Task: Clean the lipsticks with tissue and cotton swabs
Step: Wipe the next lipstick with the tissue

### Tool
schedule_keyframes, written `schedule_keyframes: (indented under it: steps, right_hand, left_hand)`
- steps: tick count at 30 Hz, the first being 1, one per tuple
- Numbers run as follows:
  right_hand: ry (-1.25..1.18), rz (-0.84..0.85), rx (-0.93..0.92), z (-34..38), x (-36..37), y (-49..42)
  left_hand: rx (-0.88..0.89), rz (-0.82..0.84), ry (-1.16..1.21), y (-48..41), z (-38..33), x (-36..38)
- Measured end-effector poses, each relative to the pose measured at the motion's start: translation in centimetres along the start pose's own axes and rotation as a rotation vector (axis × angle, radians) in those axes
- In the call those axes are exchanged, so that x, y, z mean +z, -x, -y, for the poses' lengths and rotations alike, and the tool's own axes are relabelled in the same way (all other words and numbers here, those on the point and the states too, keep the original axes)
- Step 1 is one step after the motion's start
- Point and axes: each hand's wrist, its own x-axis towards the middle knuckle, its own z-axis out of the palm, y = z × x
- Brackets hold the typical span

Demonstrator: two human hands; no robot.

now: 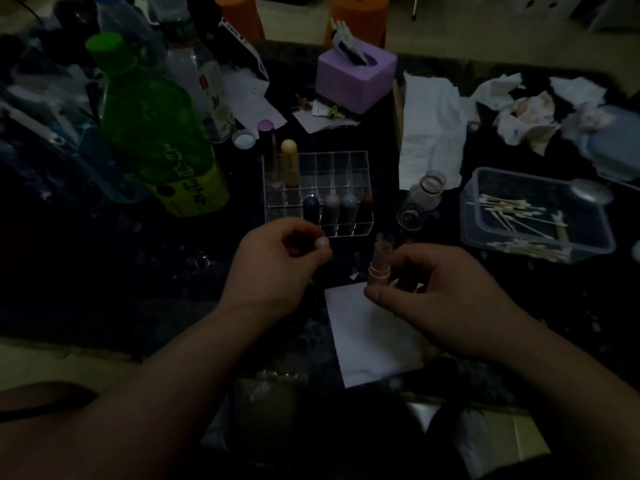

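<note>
My right hand [436, 296] pinches a pink lipstick [380, 268] upright by its base, its cap off and its tip exposed. My left hand [277, 265] is curled, with fingers and thumb closed around a dark red object, probably the cap, mostly hidden. A clear acrylic organizer [349, 161] behind the hands holds several lipsticks [332, 209] in its front row and two tall ones [290, 161] at the back left. A white tissue sheet [367, 327] lies flat under my right hand. Cotton swabs [519, 216] lie in a clear plastic tub [540, 251] at right.
A green bottle [156, 133] and clear bottles stand at left. A purple tissue box [356, 77] sits at the back, folded white tissue [429, 133] beside it, and crumpled stained tissues [526, 112] far right. A small open glass bottle [426, 195] stands near the organizer.
</note>
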Motion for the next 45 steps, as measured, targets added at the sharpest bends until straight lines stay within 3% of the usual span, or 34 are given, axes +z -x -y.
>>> schedule_keyframes:
  steps: [10,14,17,19,22,30,39,42,45]
  right_hand:
    - [-0.021,-0.012,-0.013,0.0,0.3,0.3]
    - [-0.243,0.091,0.041,0.3,0.1,0.4]
    - [-0.533,0.274,0.125,0.5,-0.5,0.6]
    - [-0.557,0.358,0.119,0.5,-0.8,0.7]
    - [-0.508,0.393,0.100,0.8,-0.6,0.9]
    - [-0.180,0.298,-0.056,1.6,0.0,1.0]
    - [-0.077,0.238,-0.105,1.1,0.0,1.2]
    - [-0.146,0.186,-0.101,1.0,0.1,1.2]
    - [-0.521,0.108,0.051,0.9,0.3,1.0]
  left_hand:
    - [0.034,0.007,-0.148,0.1,1.0,1.2]
    - [0.119,-0.094,-0.181,1.0,-0.5,0.6]
    - [0.092,-0.130,0.120,2.1,-2.0,-0.7]
    - [-0.003,0.004,0.404,2.7,-2.9,-1.7]
    - [-0.034,0.219,0.529,2.9,-3.5,-2.3]
    - [0.106,0.276,0.352,2.8,-3.2,-1.9]
    - [0.245,0.225,0.232,2.9,-3.4,-1.8]
    - [0.252,0.225,0.258,2.9,-3.3,-1.7]
    - [0.207,0.189,0.429,2.9,-3.6,-1.7]
